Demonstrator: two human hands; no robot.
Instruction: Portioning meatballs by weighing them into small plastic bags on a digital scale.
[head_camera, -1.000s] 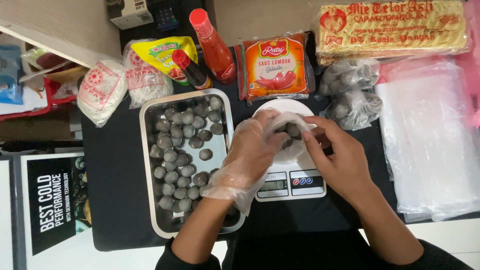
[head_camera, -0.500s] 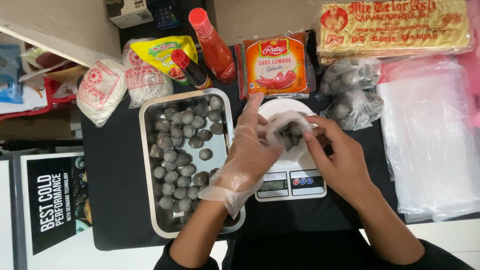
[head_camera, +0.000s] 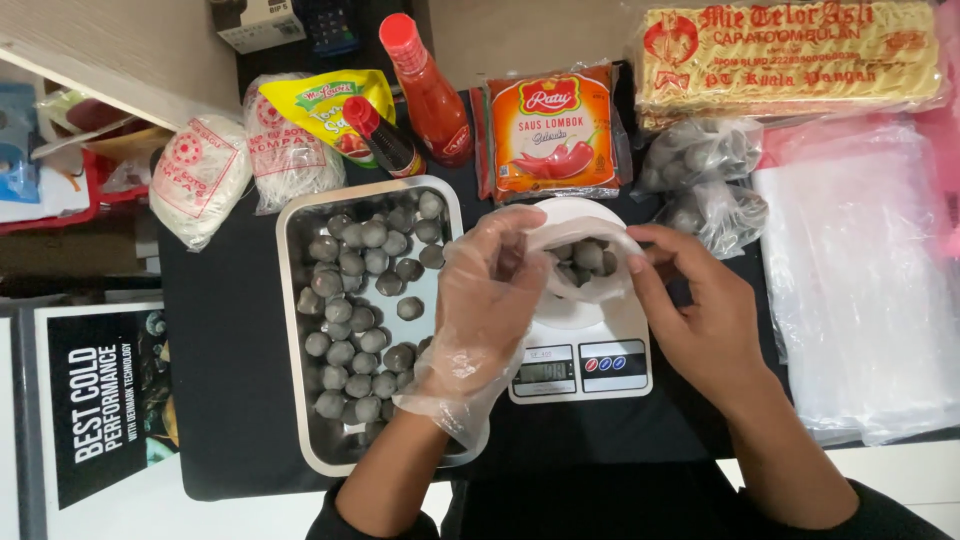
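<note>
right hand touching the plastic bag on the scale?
Touching. The head view shows the bare right hand with its fingertips pinching the rim of the clear plastic bag of grey meatballs on the kitchen scale.

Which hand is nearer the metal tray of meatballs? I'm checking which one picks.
Left. The gloved left hand overlaps the tray's right edge; the bare right hand is beyond the scale.

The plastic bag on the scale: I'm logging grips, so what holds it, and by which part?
Both hands hold the clear plastic bag of meatballs by its open rim: the gloved left hand at the left edge, the bare right hand at the right edge.
</note>
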